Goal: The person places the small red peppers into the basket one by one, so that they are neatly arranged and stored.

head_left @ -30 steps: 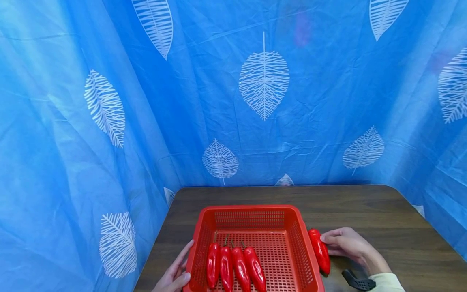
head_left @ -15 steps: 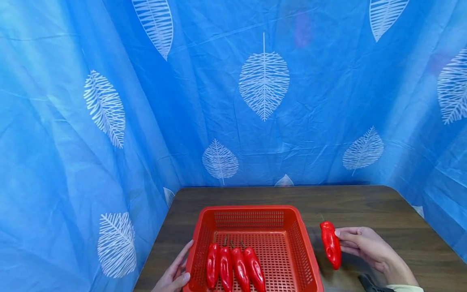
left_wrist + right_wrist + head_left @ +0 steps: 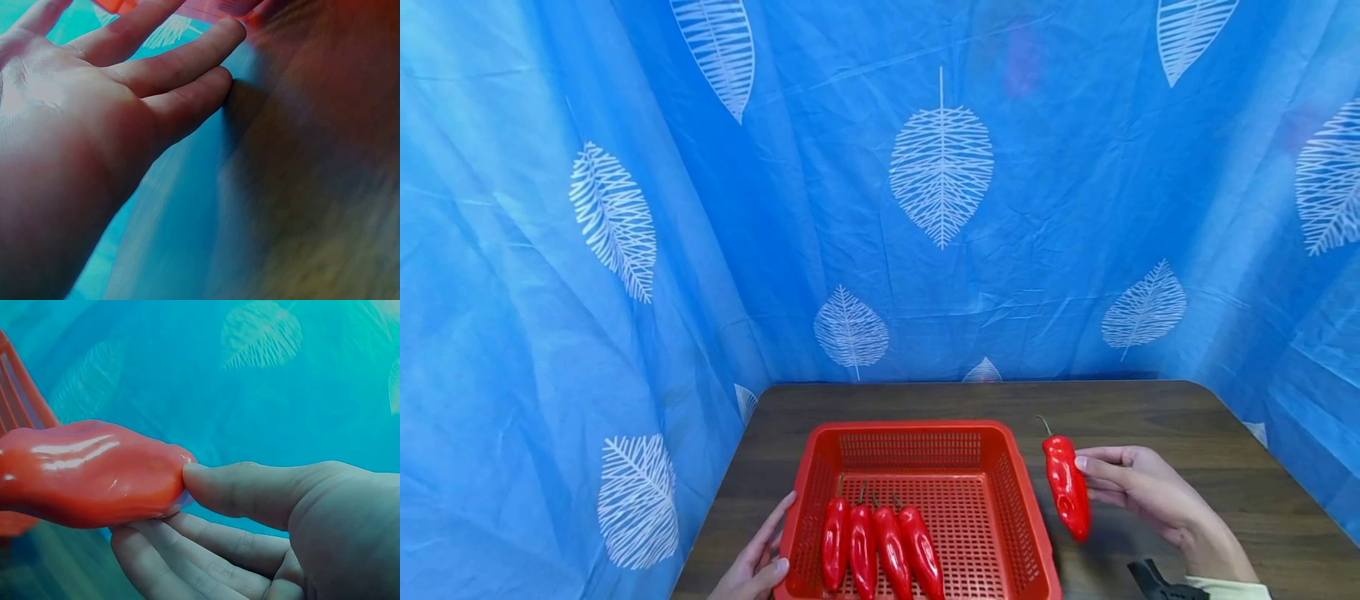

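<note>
A glossy red chili pepper (image 3: 1066,490) with a thin green stem is pinched between the thumb and fingers of my right hand (image 3: 1150,492), raised over the table just right of the basket. The right wrist view shows the thumb pressing the pepper (image 3: 94,475) from above and the fingers beneath it. My left hand (image 3: 754,557) touches the left side of the red plastic basket (image 3: 1037,533). In the left wrist view, the fingers of the left hand (image 3: 125,94) are extended. Several red peppers (image 3: 891,550) lie side by side in the basket's left half, stems pointing away.
The dark wooden table (image 3: 1120,408) extends behind and to the right of the basket. A blue curtain (image 3: 1037,208) with white leaf prints surrounds the table's far side and both flanks. A black strap piece (image 3: 1157,581) sits at the right wrist.
My right hand has lifted the pepper from beside the basket's right wall, first moving right, then up and slightly back left. The left hand stays at the basket.
</note>
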{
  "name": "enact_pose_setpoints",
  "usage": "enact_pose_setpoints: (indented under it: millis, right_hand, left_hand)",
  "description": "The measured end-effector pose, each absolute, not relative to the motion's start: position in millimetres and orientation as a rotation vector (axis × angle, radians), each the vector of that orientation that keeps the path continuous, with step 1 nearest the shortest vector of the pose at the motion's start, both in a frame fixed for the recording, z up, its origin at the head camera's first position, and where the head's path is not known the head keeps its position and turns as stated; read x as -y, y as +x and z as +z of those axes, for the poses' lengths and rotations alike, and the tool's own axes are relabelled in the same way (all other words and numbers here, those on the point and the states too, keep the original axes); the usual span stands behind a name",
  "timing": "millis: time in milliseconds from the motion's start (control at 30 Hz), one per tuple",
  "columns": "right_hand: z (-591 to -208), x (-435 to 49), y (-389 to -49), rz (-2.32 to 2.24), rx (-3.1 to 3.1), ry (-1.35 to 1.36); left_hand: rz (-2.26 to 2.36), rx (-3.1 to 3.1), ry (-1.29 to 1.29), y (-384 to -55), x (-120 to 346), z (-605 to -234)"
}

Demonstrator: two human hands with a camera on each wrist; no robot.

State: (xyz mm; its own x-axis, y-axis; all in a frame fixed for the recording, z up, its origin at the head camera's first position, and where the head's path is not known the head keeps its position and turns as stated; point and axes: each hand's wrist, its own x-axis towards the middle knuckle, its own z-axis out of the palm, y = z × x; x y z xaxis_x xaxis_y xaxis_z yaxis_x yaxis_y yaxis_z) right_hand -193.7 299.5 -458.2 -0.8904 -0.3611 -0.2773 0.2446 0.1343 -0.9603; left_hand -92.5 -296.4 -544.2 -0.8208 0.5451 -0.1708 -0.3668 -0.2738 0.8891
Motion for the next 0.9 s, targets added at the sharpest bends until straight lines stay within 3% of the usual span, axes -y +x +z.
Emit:
enact_pose_setpoints:
  millis: [433,900]
  right_hand:
    - [-444.0,-239.9,-196.7,-1.808,-1.96,-0.315]
    - [-439.4,-173.5,-202.0,-1.712,-2.042,-0.324]
  left_hand:
    - [2.127,-1.389,0.193,-90.8,296.0,-543.7]
    - [2.126,-1.433,0.189,-91.1,294.8,-543.8]
